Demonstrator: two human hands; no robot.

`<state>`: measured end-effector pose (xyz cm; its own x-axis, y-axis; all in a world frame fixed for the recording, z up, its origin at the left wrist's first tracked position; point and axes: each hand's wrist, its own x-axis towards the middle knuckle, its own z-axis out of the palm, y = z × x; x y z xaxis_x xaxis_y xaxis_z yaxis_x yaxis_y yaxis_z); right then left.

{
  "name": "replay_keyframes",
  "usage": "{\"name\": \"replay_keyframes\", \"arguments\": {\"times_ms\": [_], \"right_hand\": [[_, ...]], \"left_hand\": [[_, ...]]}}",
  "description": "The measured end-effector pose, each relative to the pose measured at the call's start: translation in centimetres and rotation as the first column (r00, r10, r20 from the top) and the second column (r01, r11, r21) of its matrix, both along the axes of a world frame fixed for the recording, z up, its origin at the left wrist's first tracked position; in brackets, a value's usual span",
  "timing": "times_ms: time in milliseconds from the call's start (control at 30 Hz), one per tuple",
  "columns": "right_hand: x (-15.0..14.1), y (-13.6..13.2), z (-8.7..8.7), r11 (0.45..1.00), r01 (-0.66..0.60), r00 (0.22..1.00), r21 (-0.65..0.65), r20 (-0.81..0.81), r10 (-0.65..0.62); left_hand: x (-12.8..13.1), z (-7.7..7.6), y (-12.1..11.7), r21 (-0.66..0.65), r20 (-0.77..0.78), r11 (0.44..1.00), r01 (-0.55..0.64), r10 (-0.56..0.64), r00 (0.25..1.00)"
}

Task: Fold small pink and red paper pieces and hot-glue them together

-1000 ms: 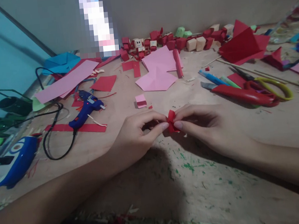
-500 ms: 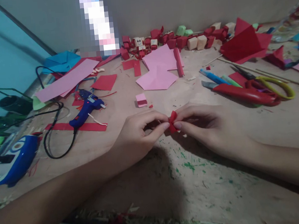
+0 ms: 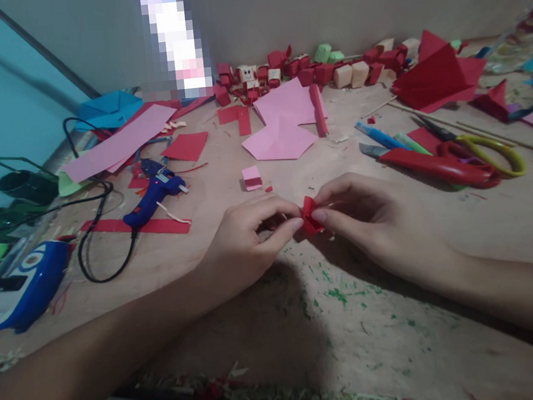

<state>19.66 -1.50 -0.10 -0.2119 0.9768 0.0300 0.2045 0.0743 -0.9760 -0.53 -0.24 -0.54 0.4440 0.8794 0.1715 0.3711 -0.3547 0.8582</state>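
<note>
A small folded piece of red paper (image 3: pixel 312 218) is held just above the table between both hands. My left hand (image 3: pixel 246 236) pinches its left side between thumb and forefinger. On the opposite side, the thumb and fingers of my right hand (image 3: pixel 367 215) press against the paper, hiding part of it. Just beyond my fingers sits a small pink and red paper box (image 3: pixel 252 178), with a tiny red scrap (image 3: pixel 269 189) beside it.
To the left lie a blue glue gun (image 3: pixel 155 192) with a black cord, a red strip (image 3: pixel 165 227) and a blue tape dispenser (image 3: pixel 39 285). At right are a red-handled cutter (image 3: pixel 437 166) and yellow scissors (image 3: pixel 495 154). Pink paper (image 3: pixel 279 139) and several small paper blocks (image 3: pixel 324 72) lie farther back.
My right fingers have shifted slightly up on the red paper, which now looks more opened out. My left hand stays nearly still.
</note>
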Motion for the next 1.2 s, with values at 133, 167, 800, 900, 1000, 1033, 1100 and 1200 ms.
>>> {"name": "replay_keyframes", "arguments": {"times_ms": [133,167,800,900,1000,1033,1100,1200], "right_hand": [[0.07,0.0,-0.11,1.0,-0.021,1.0,0.022,0.024,0.02],[0.1,-0.01,-0.15,0.999,-0.024,0.999,0.029,0.03,0.023],[0.08,0.08,0.26,0.998,-0.048,0.994,0.048,0.102,0.043],[0.17,0.13,0.21,0.997,-0.062,0.993,0.045,0.103,0.057],[0.18,0.2,0.14,0.997,-0.075,0.994,0.026,0.084,0.073],[0.18,0.22,0.14,0.997,-0.079,0.994,0.017,0.071,0.078],[0.18,0.3,0.19,0.997,-0.083,0.995,-0.002,0.05,0.083],[0.18,0.4,0.34,0.996,-0.087,0.995,-0.033,0.041,0.089]], "left_hand": [[0.03,0.03,0.04,0.001,-0.013,1.0,-0.003,0.003,1.0],[0.03,0.04,0.06,0.001,-0.018,1.0,-0.006,0.006,1.0],[0.12,0.02,0.1,0.044,-0.041,0.999,0.004,-0.002,0.999],[0.05,0.08,0.09,0.032,-0.04,0.999,0.007,-0.006,0.999],[0.03,0.13,0.04,0.026,-0.039,1.0,0.008,-0.007,0.999],[0.04,0.13,0.03,0.025,-0.038,1.0,0.008,-0.007,0.999],[0.06,0.1,0.01,0.023,-0.037,1.0,0.006,-0.005,0.999],[0.05,0.02,0.0,0.008,-0.031,1.0,0.001,-0.001,1.0]]}}
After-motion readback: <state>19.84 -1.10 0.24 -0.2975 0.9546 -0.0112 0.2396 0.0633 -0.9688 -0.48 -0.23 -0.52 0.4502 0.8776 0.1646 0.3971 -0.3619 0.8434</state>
